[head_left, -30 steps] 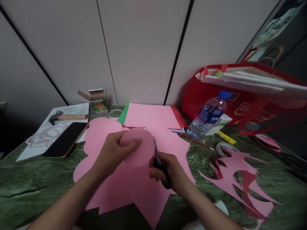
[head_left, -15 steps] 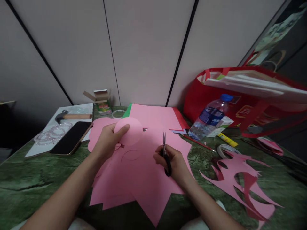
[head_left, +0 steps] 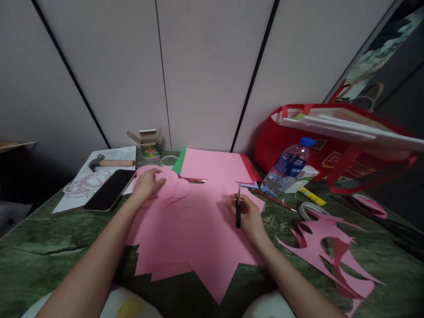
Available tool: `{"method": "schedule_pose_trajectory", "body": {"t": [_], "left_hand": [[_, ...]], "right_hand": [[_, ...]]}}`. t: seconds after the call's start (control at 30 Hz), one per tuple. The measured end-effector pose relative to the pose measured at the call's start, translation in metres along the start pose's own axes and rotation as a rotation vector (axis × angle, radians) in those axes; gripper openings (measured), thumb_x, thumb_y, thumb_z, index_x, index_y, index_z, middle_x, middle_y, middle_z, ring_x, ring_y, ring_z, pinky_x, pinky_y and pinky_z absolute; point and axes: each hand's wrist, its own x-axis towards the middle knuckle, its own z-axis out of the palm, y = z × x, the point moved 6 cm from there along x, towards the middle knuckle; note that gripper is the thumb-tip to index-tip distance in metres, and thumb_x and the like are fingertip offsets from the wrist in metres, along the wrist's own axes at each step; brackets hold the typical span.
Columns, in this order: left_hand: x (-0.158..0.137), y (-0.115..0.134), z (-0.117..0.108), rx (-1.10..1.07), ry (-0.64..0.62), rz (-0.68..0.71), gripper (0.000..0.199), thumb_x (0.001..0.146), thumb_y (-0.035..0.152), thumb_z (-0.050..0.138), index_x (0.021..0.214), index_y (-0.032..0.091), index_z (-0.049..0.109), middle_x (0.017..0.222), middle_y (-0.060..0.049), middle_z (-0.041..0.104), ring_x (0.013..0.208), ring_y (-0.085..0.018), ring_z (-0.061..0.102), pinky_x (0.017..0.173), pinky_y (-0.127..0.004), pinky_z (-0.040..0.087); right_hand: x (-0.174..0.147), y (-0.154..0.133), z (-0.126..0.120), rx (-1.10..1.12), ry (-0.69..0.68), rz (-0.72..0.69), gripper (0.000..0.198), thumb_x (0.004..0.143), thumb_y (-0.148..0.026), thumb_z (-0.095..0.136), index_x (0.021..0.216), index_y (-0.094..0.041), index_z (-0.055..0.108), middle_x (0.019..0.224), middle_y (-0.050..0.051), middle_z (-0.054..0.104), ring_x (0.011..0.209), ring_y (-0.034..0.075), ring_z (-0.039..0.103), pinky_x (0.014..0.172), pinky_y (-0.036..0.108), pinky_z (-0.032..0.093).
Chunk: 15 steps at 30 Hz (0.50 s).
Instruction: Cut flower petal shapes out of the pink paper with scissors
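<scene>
My left hand (head_left: 147,183) rests at the left edge of a pink paper circle (head_left: 168,185), thumb and fingers apart on top of it. That circle lies among other overlapping round pink cutouts (head_left: 182,188) on the left side of the pink paper. My right hand (head_left: 247,214) is closed around black-handled scissors (head_left: 238,212), blades pointing up and away from me. Beneath both hands spreads a large star-like pink sheet (head_left: 212,247) with pointed edges and a drawn or cut circle outline on it; more pink sheets show under its left side.
Left are a phone (head_left: 111,190), a hammer (head_left: 112,163) and an opened small box (head_left: 150,150). Coloured paper (head_left: 215,163) lies behind. To the right stand a bottle (head_left: 286,168) and a red bag (head_left: 265,137), with a tape roll (head_left: 311,210) and pink scraps (head_left: 331,251).
My left hand has moved left and lowered the pink circle onto the other cutouts, its fingers loosening. My right hand has shifted slightly right with the scissors, which have turned. The view has shifted a little.
</scene>
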Motion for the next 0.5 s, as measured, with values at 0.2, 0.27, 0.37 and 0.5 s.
{"method": "schedule_pose_trajectory", "body": {"t": [0.2, 0.27, 0.37, 0.5], "left_hand": [[-0.014, 0.012, 0.031, 0.09, -0.101, 0.116, 0.035, 0.059, 0.018, 0.058, 0.093, 0.018, 0.061, 0.075, -0.005, 0.062, 0.08, -0.025, 0.058, 0.072, -0.032, 0.039], [-0.023, 0.019, 0.049, 0.063, -0.225, 0.125, 0.023, 0.057, 0.019, 0.061, 0.08, 0.019, 0.063, 0.06, 0.0, 0.059, 0.065, -0.021, 0.057, 0.062, -0.029, 0.04], [-0.033, 0.021, 0.065, -0.008, -0.372, 0.083, 0.021, 0.054, 0.021, 0.064, 0.075, 0.018, 0.063, 0.052, 0.003, 0.058, 0.051, -0.017, 0.055, 0.053, -0.027, 0.04], [-0.038, 0.019, 0.068, -0.148, -0.477, -0.042, 0.027, 0.057, 0.022, 0.063, 0.082, 0.014, 0.061, 0.052, 0.002, 0.058, 0.047, -0.015, 0.055, 0.05, -0.028, 0.045]], "right_hand": [[0.009, 0.0, -0.032, 0.026, 0.271, -0.026, 0.035, 0.067, -0.04, 0.057, 0.093, -0.017, 0.049, 0.076, 0.002, 0.054, 0.069, 0.016, 0.052, 0.067, 0.031, 0.041], [0.013, -0.001, -0.036, 0.008, 0.246, -0.029, 0.035, 0.063, -0.038, 0.06, 0.089, -0.017, 0.051, 0.07, 0.0, 0.053, 0.064, 0.015, 0.051, 0.065, 0.031, 0.041], [0.019, 0.0, -0.036, -0.033, 0.129, -0.01, 0.033, 0.054, -0.034, 0.068, 0.078, -0.016, 0.055, 0.057, -0.003, 0.05, 0.053, 0.014, 0.048, 0.058, 0.03, 0.04], [0.024, 0.005, -0.037, -0.081, 0.078, 0.004, 0.033, 0.051, -0.035, 0.069, 0.075, -0.016, 0.056, 0.055, -0.004, 0.049, 0.05, 0.014, 0.048, 0.056, 0.031, 0.04]]}}
